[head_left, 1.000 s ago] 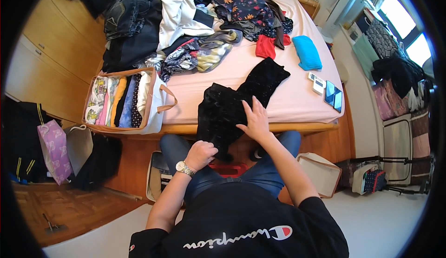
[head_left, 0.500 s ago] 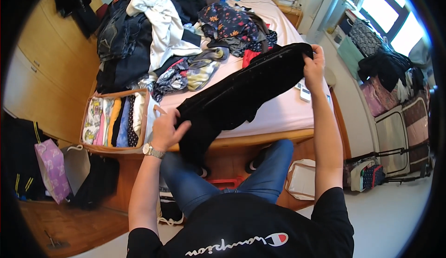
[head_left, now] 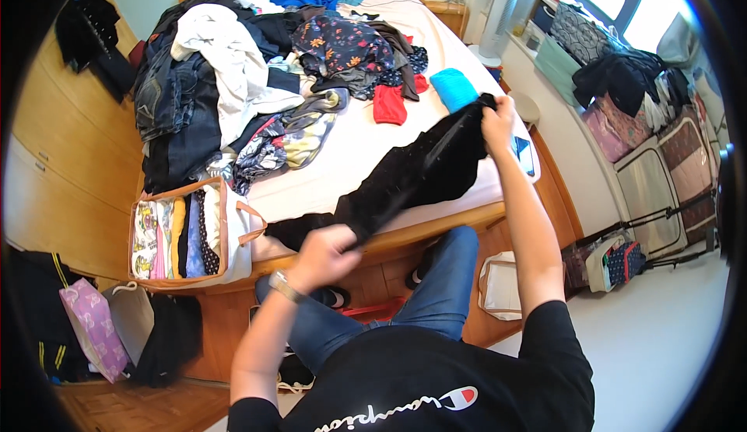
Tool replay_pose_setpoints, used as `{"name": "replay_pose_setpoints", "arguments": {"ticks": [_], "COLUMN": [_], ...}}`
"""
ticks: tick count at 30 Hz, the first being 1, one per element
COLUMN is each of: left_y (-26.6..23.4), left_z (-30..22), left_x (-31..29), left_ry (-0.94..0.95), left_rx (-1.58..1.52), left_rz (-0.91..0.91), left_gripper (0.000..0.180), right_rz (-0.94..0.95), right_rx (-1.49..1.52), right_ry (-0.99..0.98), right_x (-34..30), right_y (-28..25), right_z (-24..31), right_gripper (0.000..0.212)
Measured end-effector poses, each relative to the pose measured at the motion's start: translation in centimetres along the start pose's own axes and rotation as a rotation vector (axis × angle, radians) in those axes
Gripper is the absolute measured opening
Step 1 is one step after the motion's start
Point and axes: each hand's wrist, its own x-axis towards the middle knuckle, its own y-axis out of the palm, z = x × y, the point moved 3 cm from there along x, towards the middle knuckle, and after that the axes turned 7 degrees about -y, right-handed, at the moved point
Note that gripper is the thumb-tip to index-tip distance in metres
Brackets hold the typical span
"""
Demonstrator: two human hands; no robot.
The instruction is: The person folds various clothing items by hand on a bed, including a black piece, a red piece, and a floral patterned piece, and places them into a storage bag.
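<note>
A long black garment (head_left: pixel 420 167), soft and creased, is stretched slantwise over the near edge of the bed; its exact kind is not plain. My right hand (head_left: pixel 498 125) is closed on its upper right end. Lower down, my left hand (head_left: pixel 331 257) has its fingers curled at the near edge of the cloth, slightly blurred. Part of the garment trails left past that hand toward a white storage box (head_left: pixel 247 237) with brown trim, which holds several folded clothes standing in a row. Behind the garment, a bright blue bundle (head_left: pixel 454 88) and a red piece of cloth (head_left: pixel 389 104) lie on the bed.
A large heap of clothes, with a white garment (head_left: pixel 222 62) on top, covers the bed's left side. A phone (head_left: pixel 525 154) lies at the bed's right edge. Bags (head_left: pixel 93 327) stand on the floor at left; a folded trolley (head_left: pixel 654 230) is at right.
My left hand has moved right and down along the garment, and its fingers have closed. The garment's right end is slightly lower. The blue bundle now shows behind it.
</note>
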Motion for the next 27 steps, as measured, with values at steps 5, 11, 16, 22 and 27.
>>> {"name": "replay_pose_setpoints", "arguments": {"ticks": [5, 11, 16, 22, 27], "left_y": [9.2, 15.5, 16.7, 10.3, 8.3], "left_z": [-3.5, -0.2, 1.2, 1.5, 5.3], "left_x": [1.0, 2.3, 1.8, 1.6, 3.3], "left_ry": [0.055, -0.380, -0.060, -0.037, 0.005], "left_rx": [-0.411, -0.892, -0.654, 0.100, 0.022], "left_rz": [-0.163, -0.306, 0.151, -0.407, -0.232], "left_gripper": [0.015, 0.010, 0.016, 0.058, 0.039], "right_rz": [0.632, 0.949, 0.813, 0.763, 1.160], "right_rx": [0.560, -0.357, 0.514, 0.563, 0.152], "right_ry": [0.117, -0.116, 0.812, 0.538, 0.030], "right_x": [-2.7, -15.9, -25.5, -23.9, -18.3], "right_y": [10.7, 2.7, 0.2, -3.5, -5.8], "right_z": [10.3, 12.2, 4.9, 7.9, 20.0], "right_gripper": [0.061, 0.062, 0.011, 0.006, 0.026]}}
